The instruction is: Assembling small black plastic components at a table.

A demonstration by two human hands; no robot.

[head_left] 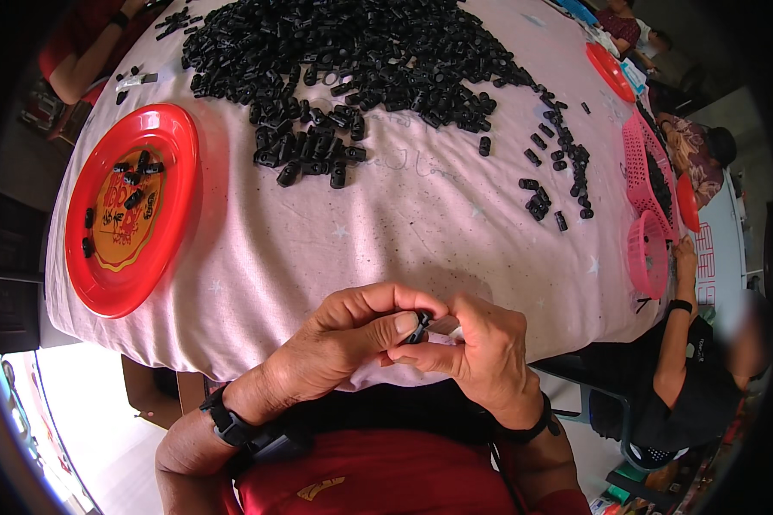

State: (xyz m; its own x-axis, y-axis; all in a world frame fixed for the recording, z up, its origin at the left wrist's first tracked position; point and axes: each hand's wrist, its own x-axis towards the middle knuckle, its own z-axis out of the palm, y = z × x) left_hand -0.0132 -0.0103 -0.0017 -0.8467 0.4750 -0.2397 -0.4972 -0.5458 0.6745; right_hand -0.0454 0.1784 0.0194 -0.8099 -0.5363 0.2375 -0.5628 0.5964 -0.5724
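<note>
Pinching a small black plastic part (420,325) between thumb and forefinger, my left hand (352,339) meets my right hand (481,352) at the near edge of the table (386,223); the fingers (401,324) of both hands are closed on that one piece, held just above the pink cloth. On my left I see a red plate (131,206) with a gold centre, holding a handful of the same black parts, loosely scattered. Far across the cloth lies a large heap of black parts (352,60), with a thinner trail (558,163) running down its right side. At the right edge stand two pink mesh baskets (648,253); the farther one holds dark pieces, while I cannot tell what the nearer one holds. Another red plate (610,70) sits beyond them.
</note>
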